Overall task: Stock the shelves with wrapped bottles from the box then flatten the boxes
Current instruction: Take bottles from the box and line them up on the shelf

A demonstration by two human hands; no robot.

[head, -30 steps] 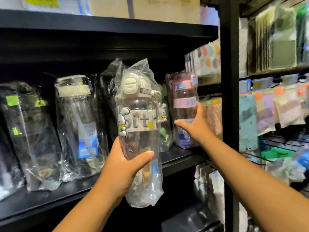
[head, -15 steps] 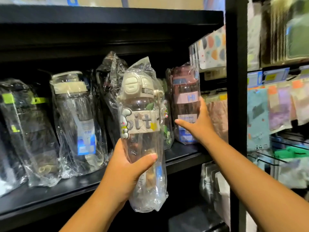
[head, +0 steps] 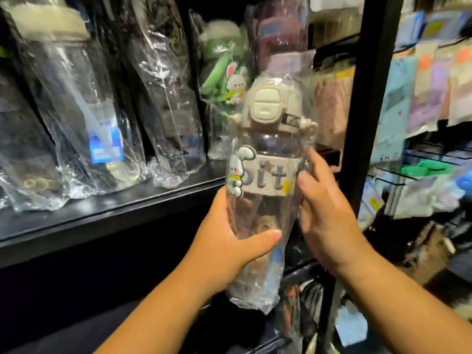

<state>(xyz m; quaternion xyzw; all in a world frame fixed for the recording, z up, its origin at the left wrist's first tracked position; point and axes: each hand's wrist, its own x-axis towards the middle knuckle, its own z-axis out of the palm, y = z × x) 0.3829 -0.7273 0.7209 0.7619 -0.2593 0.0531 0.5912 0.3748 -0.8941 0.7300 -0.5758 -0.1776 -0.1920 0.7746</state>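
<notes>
Left grip (head: 227, 241) is wrapped round the lower body of the wrapped bottle (head: 265, 159), thumb lying across the front. The right grip (head: 327, 218) clasps the bottle's right side, thumb tip against the end of its band. So both are holding the one bottle, just right of the frame's centre, upright with a slight lean, lifted in front of the edge of the black shelf (head: 102, 213) and not resting on it.

The bottle has a clear body and a cream lid with a squarish flip cap and a lug on each side. It sits inside a loose clear plastic bag whose crumpled end hangs below the left grip. A cream band circles the middle with raised grey letters; I can read "bit". A white rabbit figure (head: 236, 172) with a yellow scarf is at the band's left end. A small dark label on the lid is too small to read.

On the shelf behind stand more bagged bottles: a clear one with a blue label (head: 104, 146), a green one with a rabbit (head: 224, 67) and a pink one (head: 281, 34). Right of the black post (head: 370, 98), a teal packet (head: 390, 118) reads "XM".
</notes>
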